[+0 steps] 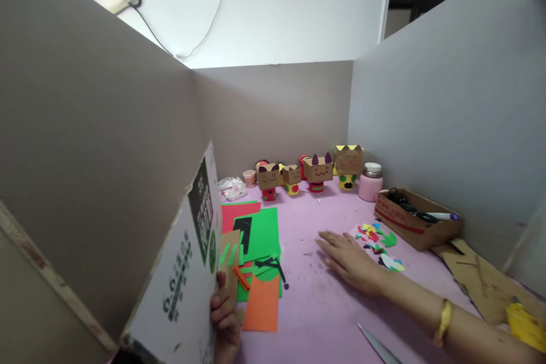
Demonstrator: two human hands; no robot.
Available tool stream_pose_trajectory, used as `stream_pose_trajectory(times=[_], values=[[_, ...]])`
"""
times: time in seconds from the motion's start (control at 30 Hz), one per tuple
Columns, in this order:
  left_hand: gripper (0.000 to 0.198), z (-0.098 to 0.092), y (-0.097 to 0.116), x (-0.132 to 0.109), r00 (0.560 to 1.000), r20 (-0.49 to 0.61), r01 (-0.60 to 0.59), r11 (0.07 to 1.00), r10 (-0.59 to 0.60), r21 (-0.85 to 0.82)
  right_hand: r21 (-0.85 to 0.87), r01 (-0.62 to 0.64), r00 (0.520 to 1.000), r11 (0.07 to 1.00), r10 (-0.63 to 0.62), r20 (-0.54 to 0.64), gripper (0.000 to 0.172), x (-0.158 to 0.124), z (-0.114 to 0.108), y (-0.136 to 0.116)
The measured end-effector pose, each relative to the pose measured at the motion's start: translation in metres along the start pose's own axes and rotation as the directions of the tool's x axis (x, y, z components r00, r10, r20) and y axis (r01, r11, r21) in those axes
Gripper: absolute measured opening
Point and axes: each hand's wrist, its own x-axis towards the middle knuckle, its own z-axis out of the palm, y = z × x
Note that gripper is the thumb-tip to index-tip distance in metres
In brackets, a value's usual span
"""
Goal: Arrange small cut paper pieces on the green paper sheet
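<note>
My left hand (225, 315) grips the edge of a printed white cardboard sheet (187, 273), held upright at the lower left. My right hand (350, 259) lies flat and open on the pink tabletop (315, 307), fingers stretched toward the left, holding nothing. A yellow bracelet (443, 323) is on that wrist. Green, red and orange paper sheets (256, 239) lie between the hands, with an orange sheet (262, 304) nearest my left hand. Small coloured paper cutouts (375, 236) lie just right of my right hand.
Several cardboard box-head figures (318, 170) stand in a row at the back, beside a pink jar (370, 182). A cardboard box with tools (416, 219) sits at the right. Brown cardboard scraps (478, 278) lie near the right edge. Grey partition walls (447, 114) enclose the table. A scissor blade (377, 344) lies at the front.
</note>
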Motion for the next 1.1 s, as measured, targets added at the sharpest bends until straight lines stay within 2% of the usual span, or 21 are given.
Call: stream_pose_trajectory(times=[0.1,0.17,0.3,0.47,0.63,0.83,1.0,1.1], values=[[0.032,0.003,-0.001,-0.006,0.999,0.024,0.036,0.998,-0.035,-0.050,0.065,0.172,0.985,0.983,-0.172,-0.007,0.041,0.021,0.004,-0.042],[0.033,0.004,0.001,-0.008,1.000,0.026,0.019,0.997,-0.017,-0.077,0.093,0.223,0.975,0.970,-0.223,-0.010,0.039,0.037,0.010,-0.061],[0.036,0.011,0.004,-0.009,0.999,0.041,0.003,0.987,0.003,-0.159,0.135,0.198,0.980,0.971,-0.198,-0.015,0.031,0.067,0.024,-0.086],[0.031,0.022,0.002,-0.008,0.998,0.057,-0.016,0.984,0.026,-0.178,0.140,0.102,0.994,0.985,-0.106,0.017,0.022,0.088,0.035,-0.107],[0.028,0.020,0.005,-0.010,0.999,0.044,-0.010,0.984,0.018,-0.179,0.158,0.076,0.995,0.984,-0.085,0.048,0.013,0.098,0.042,-0.104],[0.026,0.006,0.008,-0.009,0.998,0.058,-0.015,0.980,0.027,-0.197,0.233,0.071,0.997,0.970,-0.076,0.012,0.010,0.097,0.049,-0.097],[0.028,0.004,0.007,-0.012,0.997,0.069,-0.026,0.976,0.041,-0.216,0.329,0.054,0.998,0.943,-0.057,-0.003,0.023,0.096,0.044,-0.090],[0.028,0.005,0.006,-0.012,0.995,0.090,-0.024,0.973,0.046,-0.230,0.411,-0.002,1.000,0.912,0.001,0.001,0.018,0.107,0.037,-0.080]])
